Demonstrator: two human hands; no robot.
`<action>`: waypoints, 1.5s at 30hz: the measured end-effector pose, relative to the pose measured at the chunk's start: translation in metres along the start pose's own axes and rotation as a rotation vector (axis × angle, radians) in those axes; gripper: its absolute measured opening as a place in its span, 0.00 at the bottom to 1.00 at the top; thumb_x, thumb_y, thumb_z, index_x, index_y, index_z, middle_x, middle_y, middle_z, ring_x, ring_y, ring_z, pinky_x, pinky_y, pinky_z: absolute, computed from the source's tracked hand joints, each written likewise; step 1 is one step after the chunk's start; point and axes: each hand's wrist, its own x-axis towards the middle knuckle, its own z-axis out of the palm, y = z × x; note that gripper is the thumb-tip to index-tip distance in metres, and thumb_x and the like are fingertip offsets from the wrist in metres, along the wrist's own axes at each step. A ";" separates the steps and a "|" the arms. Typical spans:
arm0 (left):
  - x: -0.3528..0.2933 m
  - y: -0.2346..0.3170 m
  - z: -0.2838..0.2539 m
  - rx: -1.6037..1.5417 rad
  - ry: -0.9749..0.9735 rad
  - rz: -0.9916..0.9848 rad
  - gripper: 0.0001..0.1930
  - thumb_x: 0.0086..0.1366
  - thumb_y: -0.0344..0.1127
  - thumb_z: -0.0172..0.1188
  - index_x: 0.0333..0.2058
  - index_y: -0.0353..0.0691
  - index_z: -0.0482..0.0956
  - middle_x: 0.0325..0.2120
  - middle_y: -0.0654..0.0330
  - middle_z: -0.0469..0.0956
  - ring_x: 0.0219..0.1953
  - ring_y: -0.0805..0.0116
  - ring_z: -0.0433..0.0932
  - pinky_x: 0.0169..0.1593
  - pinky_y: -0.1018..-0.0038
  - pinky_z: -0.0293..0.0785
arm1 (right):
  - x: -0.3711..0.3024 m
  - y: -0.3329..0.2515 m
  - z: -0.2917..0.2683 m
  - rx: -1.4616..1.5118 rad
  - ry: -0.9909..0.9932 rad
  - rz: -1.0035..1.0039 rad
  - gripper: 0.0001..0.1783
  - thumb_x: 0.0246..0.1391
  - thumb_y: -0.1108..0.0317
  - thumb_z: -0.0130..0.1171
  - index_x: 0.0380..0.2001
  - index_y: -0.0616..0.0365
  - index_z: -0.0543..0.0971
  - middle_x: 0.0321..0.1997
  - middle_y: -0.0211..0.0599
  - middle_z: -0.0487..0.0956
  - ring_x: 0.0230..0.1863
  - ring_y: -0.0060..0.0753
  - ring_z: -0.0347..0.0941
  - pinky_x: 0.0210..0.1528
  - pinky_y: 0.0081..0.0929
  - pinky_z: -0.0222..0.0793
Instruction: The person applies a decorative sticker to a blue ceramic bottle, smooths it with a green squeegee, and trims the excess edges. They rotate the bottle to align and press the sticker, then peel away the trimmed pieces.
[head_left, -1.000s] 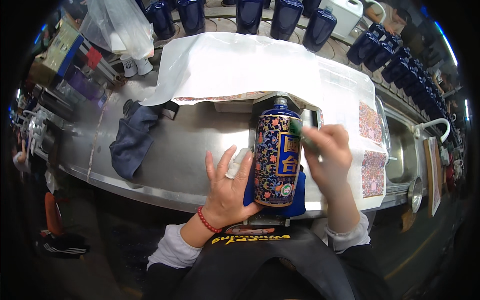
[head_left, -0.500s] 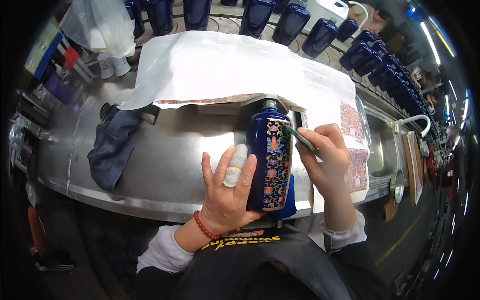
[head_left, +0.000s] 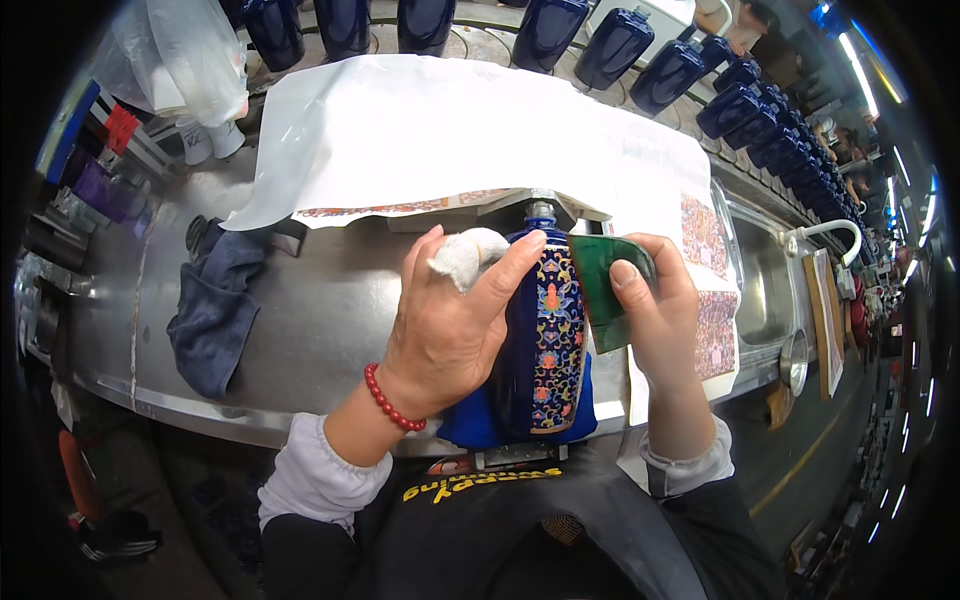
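Note:
A dark blue glass bottle with a colourful floral decal down its front lies on a blue cloth, its clear neck pointing away from me. My left hand grips the bottle's left side near the shoulder. Its index fingertip presses on the top edge of the decal, and another finger wears a white fabric sleeve. The thumb is hidden. In my right hand is a flat, dark green scraper, pinched between thumb and fingers. The scraper's straight edge stands along the decal's right border.
White paper sheets with printed decals spread behind the bottle. A grey-blue cloth hangs at the metal table's left. To the right is a sink with a white tap. Several blue bottles stand on a conveyor beyond.
My left hand has moved up from the bottle's lower left side to its shoulder. The green scraper has turned, so its broad face now shows beside the decal.

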 end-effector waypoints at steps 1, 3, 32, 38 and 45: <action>0.004 -0.001 -0.001 0.033 -0.011 0.010 0.29 0.60 0.20 0.56 0.62 0.42 0.76 0.48 0.55 0.80 0.51 0.55 0.76 0.69 0.53 0.57 | -0.001 0.000 0.000 0.034 0.005 0.032 0.13 0.67 0.68 0.59 0.50 0.65 0.76 0.38 0.31 0.80 0.38 0.17 0.74 0.41 0.18 0.72; 0.008 0.000 -0.003 0.080 -0.020 0.030 0.30 0.59 0.17 0.54 0.61 0.41 0.78 0.47 0.55 0.81 0.50 0.57 0.78 0.68 0.56 0.58 | 0.000 -0.001 0.001 -0.002 0.012 -0.006 0.16 0.67 0.70 0.57 0.55 0.65 0.75 0.41 0.33 0.80 0.41 0.19 0.75 0.44 0.18 0.72; -0.010 -0.005 0.008 -0.074 0.146 -0.040 0.23 0.61 0.25 0.60 0.56 0.30 0.75 0.47 0.41 0.79 0.48 0.40 0.78 0.57 0.53 0.73 | 0.012 -0.045 0.025 -0.205 -0.094 -0.106 0.17 0.60 0.79 0.52 0.52 0.68 0.77 0.41 0.48 0.82 0.41 0.35 0.82 0.43 0.30 0.77; -0.021 0.003 0.014 -0.072 0.169 -0.068 0.24 0.64 0.27 0.59 0.59 0.30 0.72 0.50 0.41 0.77 0.50 0.40 0.77 0.56 0.55 0.73 | 0.004 -0.036 0.031 -0.424 -0.084 -0.303 0.18 0.57 0.79 0.53 0.51 0.67 0.78 0.41 0.52 0.82 0.40 0.47 0.82 0.44 0.35 0.77; -0.035 0.008 0.016 -0.093 0.160 -0.122 0.24 0.67 0.30 0.58 0.61 0.29 0.71 0.51 0.40 0.77 0.49 0.41 0.77 0.55 0.56 0.73 | -0.001 -0.041 0.031 -0.445 -0.129 -0.279 0.18 0.59 0.79 0.52 0.53 0.67 0.78 0.42 0.47 0.83 0.40 0.35 0.82 0.44 0.29 0.76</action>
